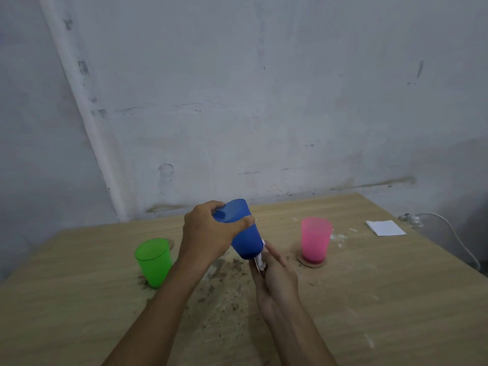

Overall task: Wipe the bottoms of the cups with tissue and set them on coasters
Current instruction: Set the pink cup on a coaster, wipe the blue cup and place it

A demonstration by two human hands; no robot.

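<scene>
My left hand (204, 237) grips the tilted blue cup (244, 233); my right hand (274, 273) pinches tissue (260, 261) against its bottom.

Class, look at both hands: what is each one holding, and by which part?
The left hand grips the tilted blue cup near its rim. The right hand holds a white tissue against the cup's bottom.

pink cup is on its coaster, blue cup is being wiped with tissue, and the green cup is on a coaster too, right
Not quite. In the head view the green cup stands on the bare table, in front of a coaster that peeks out behind it. The rest holds: the pink cup sits on its coaster, and the blue cup is tilted against tissue.
</scene>
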